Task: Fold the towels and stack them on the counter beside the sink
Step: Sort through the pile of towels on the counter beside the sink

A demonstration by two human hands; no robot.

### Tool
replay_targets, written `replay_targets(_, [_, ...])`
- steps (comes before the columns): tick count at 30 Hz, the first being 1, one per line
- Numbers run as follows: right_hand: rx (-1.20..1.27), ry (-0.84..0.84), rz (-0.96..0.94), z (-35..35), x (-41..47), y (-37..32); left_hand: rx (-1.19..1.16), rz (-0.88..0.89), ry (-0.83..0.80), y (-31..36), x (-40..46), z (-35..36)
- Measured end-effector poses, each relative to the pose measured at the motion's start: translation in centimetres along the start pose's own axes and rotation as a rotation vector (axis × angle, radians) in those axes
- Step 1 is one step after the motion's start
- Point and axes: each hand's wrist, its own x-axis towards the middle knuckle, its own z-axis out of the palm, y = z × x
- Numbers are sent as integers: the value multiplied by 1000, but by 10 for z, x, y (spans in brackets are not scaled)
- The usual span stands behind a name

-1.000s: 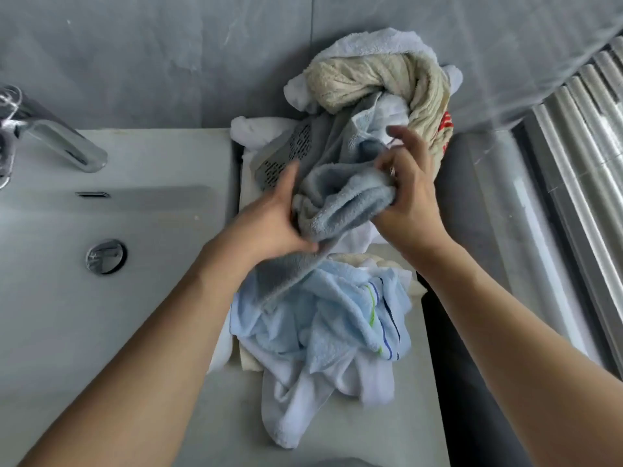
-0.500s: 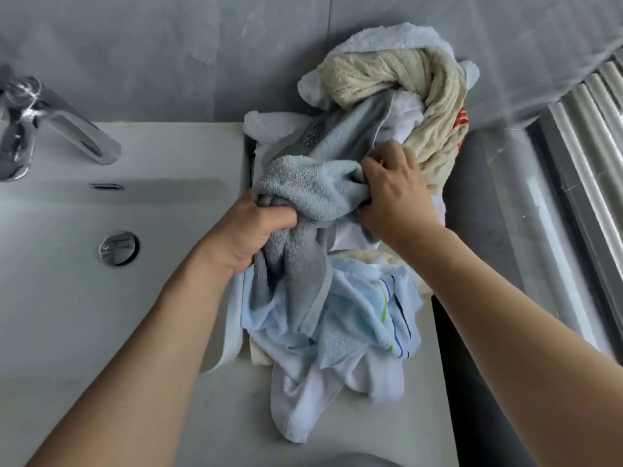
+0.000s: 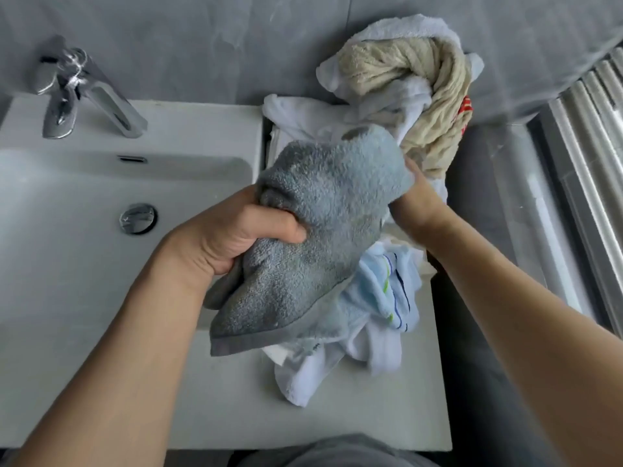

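Note:
A grey-blue towel [image 3: 313,237] hangs bunched above the counter [image 3: 337,409], lifted off the pile. My left hand [image 3: 236,234] grips its left side with curled fingers. My right hand [image 3: 418,200] holds its right side, fingers hidden behind the cloth. Beneath lies a crumpled light-blue striped towel [image 3: 384,288] on white cloth [image 3: 313,375]. At the back, a beige knitted towel [image 3: 414,82] sits twisted on top of white towels [image 3: 303,112].
A white sink [image 3: 84,251] with a drain plug [image 3: 138,218] and chrome tap [image 3: 84,92] fills the left. A grey tiled wall runs behind. A dark gap and ribbed metal rails [image 3: 593,156] lie right of the counter.
The grey-blue towel has been pulled free of the back pile and raised toward me. Both hands moved with it, the left one nearer and lower.

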Motion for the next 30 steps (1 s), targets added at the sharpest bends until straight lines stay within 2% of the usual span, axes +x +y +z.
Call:
replay_targets(3, [183,-17,172,-7,-15,7,140,-69,78,-12,2,-4])
replay_targets(5, [214,8,243,-15,-28,14,273,-150,67,-22,7,3])
replay_targets(6, [136,37,266,-17,-32,20,309,-186,78,-29,10,6])
replay_targets(8, [-310,81,215,-27,-46,35,430,-196,183,-51,18,17])
replay_targets(10, [-719,11,245,-37,-59,55,856,-90,282,-80,29,27])
replay_targets(11, [-814,-56,315,-39,-67,63,1060,-51,272,-95,33,32])
replay_targets(13, [-820,-191,353,-35,-81,79,1263,-94,189,-131,41,39])
replay_targets(16, [-807,-368,352,-15,-93,106,1342,-289,146,-187,45,41])
replay_targets(18, [-883,-445,480,1,-104,127,1415,-332,123,-211,46,40])
replay_targets(22, [-906,-332,594,19,-113,151,1424,-421,66,-208,68,38])
replay_targets(27, [-765,-426,570,-17,-84,123,1311,-632,-104,-164,80,31])
replay_targets(28, [-709,-406,545,-26,-77,112,1277,-652,-116,-149,78,27])
replay_targets(30, [-567,-235,496,-40,-66,90,1157,-620,-33,-121,75,21])
